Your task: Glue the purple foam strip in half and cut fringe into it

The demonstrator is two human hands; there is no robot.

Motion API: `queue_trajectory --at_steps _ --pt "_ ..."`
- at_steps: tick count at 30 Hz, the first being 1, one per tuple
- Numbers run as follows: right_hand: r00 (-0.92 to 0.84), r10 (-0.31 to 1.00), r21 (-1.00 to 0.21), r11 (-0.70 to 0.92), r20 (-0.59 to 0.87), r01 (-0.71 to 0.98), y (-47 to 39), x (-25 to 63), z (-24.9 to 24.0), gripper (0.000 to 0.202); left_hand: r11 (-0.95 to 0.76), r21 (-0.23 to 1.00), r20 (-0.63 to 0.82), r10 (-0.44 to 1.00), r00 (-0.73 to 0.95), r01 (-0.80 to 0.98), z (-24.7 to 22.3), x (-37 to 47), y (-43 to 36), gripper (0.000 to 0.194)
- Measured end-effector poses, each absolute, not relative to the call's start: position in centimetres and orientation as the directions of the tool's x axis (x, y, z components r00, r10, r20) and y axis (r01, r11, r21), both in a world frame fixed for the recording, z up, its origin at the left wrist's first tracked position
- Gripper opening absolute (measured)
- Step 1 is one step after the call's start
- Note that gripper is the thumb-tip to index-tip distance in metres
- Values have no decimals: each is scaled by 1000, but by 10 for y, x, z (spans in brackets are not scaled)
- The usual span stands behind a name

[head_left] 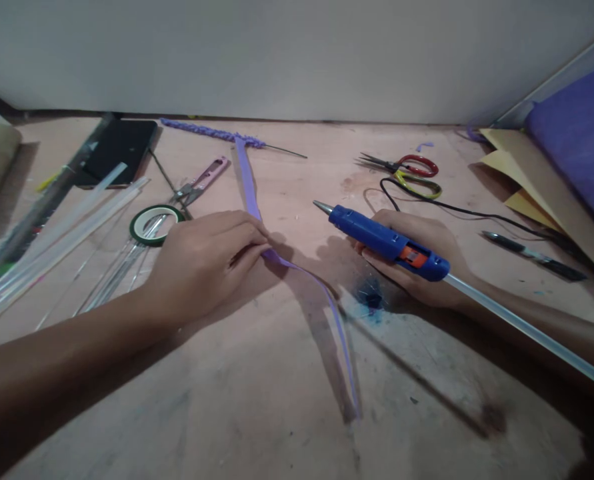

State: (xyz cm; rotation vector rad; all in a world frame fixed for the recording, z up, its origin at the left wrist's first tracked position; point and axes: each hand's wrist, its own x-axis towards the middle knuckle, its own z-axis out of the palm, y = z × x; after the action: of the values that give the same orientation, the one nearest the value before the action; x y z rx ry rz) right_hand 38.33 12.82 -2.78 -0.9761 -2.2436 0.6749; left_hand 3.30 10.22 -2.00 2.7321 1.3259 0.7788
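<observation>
Our left hand [204, 263] pinches the loose purple strip [247, 183] and our right hand [424, 237] grips the glue gun [369, 233], the wire [285, 151] mostly covered (one end bare).

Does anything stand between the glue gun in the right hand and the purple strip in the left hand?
Nothing visible blocks the way from the glue gun, in the right hand, to the purple strip, pinched in the left hand. The scissors lie beyond the gun, not between them.

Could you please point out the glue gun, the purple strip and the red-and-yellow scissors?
Glue gun [371, 231], head view: blue body.
Purple strip [247, 183], head view: flat upper length.
Red-and-yellow scissors [392, 167], head view: near the pivot.
</observation>
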Motion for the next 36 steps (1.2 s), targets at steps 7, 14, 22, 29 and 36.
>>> queue_trajectory --at_steps 7,14,22,29,36 --pt "-561 763 -645 610 322 460 129 384 -28 8 -532 206 461 793 399 821 -20 31 100 23" --pt "-579 753 -639 619 314 458 130 384 -26 9 -598 194 407 770 491 778 -21 30 103 31" --pt "-596 728 -626 648 339 434 132 384 -31 8 -669 138 417 708 569 731 -23 31 99 34" --pt "-609 708 -610 670 357 422 133 384 -31 8 -666 119 433 702 566 736 -29 32 89 38" --pt "-629 693 -593 685 351 424 133 385 -32 14 -684 103 443 682 582 723 -28 31 89 33"
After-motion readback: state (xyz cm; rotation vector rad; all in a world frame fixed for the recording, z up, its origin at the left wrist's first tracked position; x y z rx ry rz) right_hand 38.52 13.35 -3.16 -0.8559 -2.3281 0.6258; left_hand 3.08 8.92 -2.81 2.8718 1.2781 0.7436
